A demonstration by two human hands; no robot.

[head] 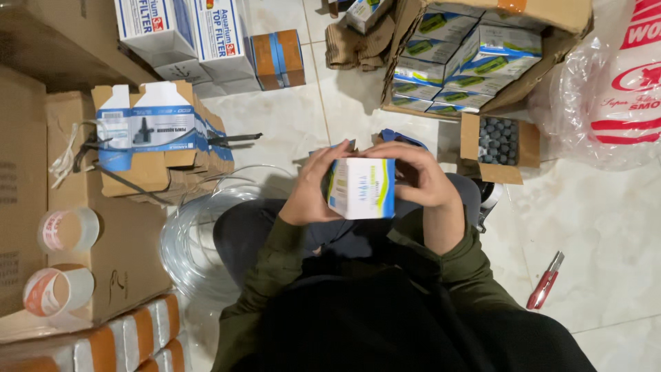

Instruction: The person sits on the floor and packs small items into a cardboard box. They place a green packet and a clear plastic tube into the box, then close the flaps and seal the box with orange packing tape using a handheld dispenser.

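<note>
Both hands hold a small white box [361, 187] with blue and green stripes over my lap. My left hand [313, 184] grips its left side, fingers curled over the top. My right hand [416, 176] covers the right side and top edge. My sleeves are dark green. Behind the box a blue piece shows just past my fingertips.
A stack of flat cardboard-and-blue cartons [155, 134] lies at left, with two tape rolls [67, 229] on a cardboard box. Coiled clear tubing [196, 241] lies by my knee. An open carton of small boxes [468, 58], a box of dark balls [497, 141] and a red cutter [545, 281] lie at right.
</note>
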